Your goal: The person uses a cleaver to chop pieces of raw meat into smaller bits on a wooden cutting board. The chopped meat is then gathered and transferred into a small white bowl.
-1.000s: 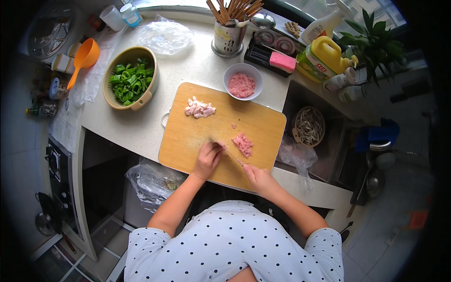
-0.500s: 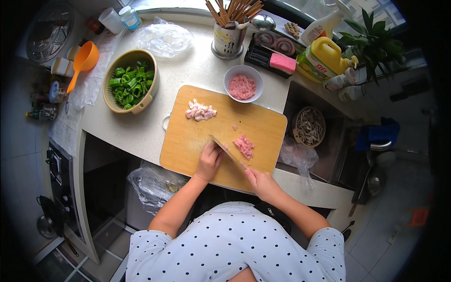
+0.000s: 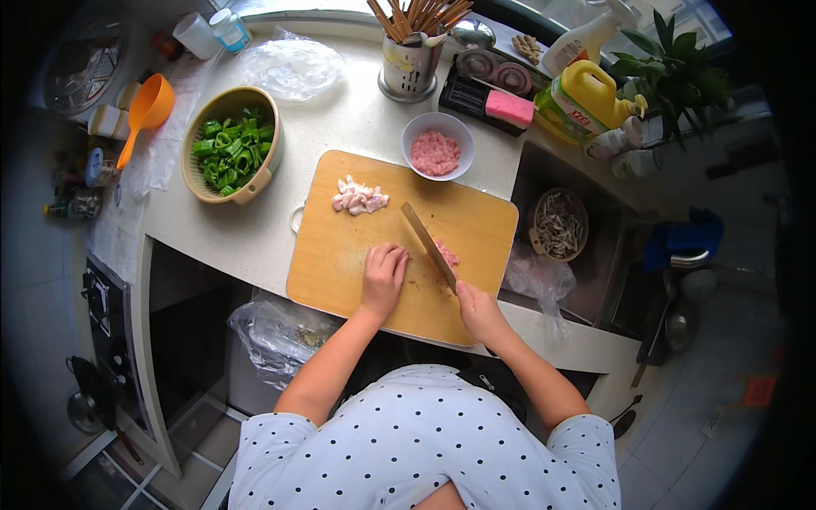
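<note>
My right hand (image 3: 481, 313) grips the handle of a kitchen knife (image 3: 427, 245). Its wide blade slants over the wooden cutting board (image 3: 331, 272), pointing away and to the left. Chopped pink meat (image 3: 448, 253) lies just right of the blade, which partly hides it. My left hand (image 3: 385, 276) rests on the board left of the knife, fingers bent and pressed together; whatever may be under the fingertips is hidden. Farther off on the board sits a small heap of pale meat pieces (image 3: 359, 196). Beyond the board's far edge stands a white bowl (image 3: 465, 140) of minced meat.
A beige colander (image 3: 270, 161) of cut green peppers stands left, near an orange ladle (image 3: 151, 104). Behind are a plastic bag (image 3: 293, 68) and a chopstick holder (image 3: 408, 72). At right, the sink (image 3: 531, 183) holds a basket of small greyish strips (image 3: 561, 223).
The knife has moved right and away from my left hand, now beside the chopped meat and covering part of it. My right hand has shifted slightly right; my left stays nearly in place.
</note>
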Tool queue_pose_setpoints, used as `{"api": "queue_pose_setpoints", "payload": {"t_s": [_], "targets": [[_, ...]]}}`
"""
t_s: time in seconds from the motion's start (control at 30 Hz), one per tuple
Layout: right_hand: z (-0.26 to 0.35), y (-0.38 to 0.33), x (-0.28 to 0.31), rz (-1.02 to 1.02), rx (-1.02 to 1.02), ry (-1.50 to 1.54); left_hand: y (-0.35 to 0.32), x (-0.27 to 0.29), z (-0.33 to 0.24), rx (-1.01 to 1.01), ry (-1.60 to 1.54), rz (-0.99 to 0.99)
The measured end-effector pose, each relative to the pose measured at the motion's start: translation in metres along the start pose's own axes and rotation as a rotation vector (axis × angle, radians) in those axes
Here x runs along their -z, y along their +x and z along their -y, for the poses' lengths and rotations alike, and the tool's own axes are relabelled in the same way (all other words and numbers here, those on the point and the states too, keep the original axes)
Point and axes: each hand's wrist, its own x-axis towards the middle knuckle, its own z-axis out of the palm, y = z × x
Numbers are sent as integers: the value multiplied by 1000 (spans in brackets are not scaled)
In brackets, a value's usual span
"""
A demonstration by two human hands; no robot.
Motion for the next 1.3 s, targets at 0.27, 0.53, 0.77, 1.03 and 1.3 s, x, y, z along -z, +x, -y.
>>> {"api": "queue_pose_setpoints", "payload": {"t_s": [0.27,0.53,0.77,1.03,1.3], "targets": [[-5,-16,-7,-28,125,54,-2,12,2,-108,-42,54],[6,-20,-11,28,130,-62,-2,11,4,-83,-25,58],[20,16,-30,-29,226,-33,-10,5,14,-128,32,23],[-3,4,-13,-120,228,13,-10,16,8,-122,-68,101],[-2,-11,-8,-86,155,33,7,18,-7,-155,-21,110]]}}
